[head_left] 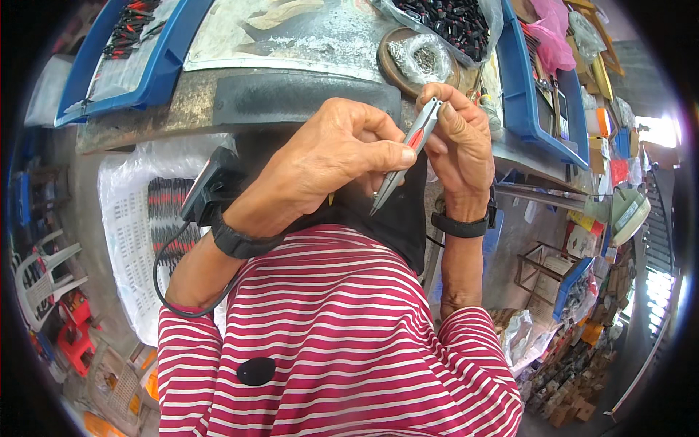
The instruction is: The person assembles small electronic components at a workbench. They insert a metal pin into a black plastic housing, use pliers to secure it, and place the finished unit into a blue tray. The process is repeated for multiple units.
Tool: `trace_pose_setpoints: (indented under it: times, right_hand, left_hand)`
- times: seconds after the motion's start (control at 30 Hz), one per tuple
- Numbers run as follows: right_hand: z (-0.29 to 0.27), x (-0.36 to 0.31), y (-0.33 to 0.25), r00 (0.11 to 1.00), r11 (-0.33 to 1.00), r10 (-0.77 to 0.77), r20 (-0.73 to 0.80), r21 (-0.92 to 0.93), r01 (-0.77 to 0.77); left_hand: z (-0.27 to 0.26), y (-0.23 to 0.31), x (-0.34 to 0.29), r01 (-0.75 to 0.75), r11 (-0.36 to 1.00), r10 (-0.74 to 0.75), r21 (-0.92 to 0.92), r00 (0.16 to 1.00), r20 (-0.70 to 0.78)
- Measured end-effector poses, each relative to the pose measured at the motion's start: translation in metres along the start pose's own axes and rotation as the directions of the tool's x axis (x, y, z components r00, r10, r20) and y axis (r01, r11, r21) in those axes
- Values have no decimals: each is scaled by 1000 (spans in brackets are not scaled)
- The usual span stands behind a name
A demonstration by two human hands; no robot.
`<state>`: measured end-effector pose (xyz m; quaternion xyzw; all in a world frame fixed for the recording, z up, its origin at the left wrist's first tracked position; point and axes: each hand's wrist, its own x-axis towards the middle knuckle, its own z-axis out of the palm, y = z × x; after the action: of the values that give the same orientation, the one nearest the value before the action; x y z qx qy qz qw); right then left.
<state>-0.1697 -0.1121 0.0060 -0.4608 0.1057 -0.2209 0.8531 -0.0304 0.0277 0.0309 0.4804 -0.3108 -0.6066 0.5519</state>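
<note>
Between my two hands, in front of my chest, is a slim grey tool with a red inlay point(410, 142). It lies slanted, its narrow pointed end toward my body and its forked end up to the right. My left hand point(328, 156) pinches its middle between thumb and fingers. My right hand point(466, 142) closes thumb and fingers round the upper end, near the fork. The fingers hide part of the tool, and I cannot make out its exact kind.
The workbench edge point(156, 135) runs ahead. On it are a blue tray point(149, 84) of red-and-black pieces, a round wooden dish point(391, 69) with a bag of small metal parts, a bag of black parts point(444, 22) and another blue tray point(518, 95). A white crate point(127, 240) stands left.
</note>
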Motion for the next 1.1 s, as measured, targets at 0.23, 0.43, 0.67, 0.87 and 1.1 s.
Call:
trace_pose_setpoints:
  times: [0.23, 0.43, 0.67, 0.87, 1.1]
  right_hand:
    - [-5, 2, 3, 999, 1000, 22, 26, 9, -22]
    - [-1, 0, 4, 1000, 999, 4, -6, 33, -4]
    - [6, 1, 7, 1000, 1000, 0, -31, -2, 0]
    - [21, -3, 13, 996, 994, -55, -66, -95, 48]
    - [39, -8, 29, 942, 930, -239, -237, -336, 151]
  left_hand:
    - [-1, -5, 3, -26, 999, 26, -20, 1000, 14]
    - [-2, -8, 2, -36, 999, 37, -19, 999, 35]
    - [-5, -7, 4, -47, 999, 47, -9, 999, 12]
    - [-6, -8, 3, -55, 998, 55, -7, 998, -26]
    - [6, -7, 3, -166, 966, 210, 199, 951, -228]
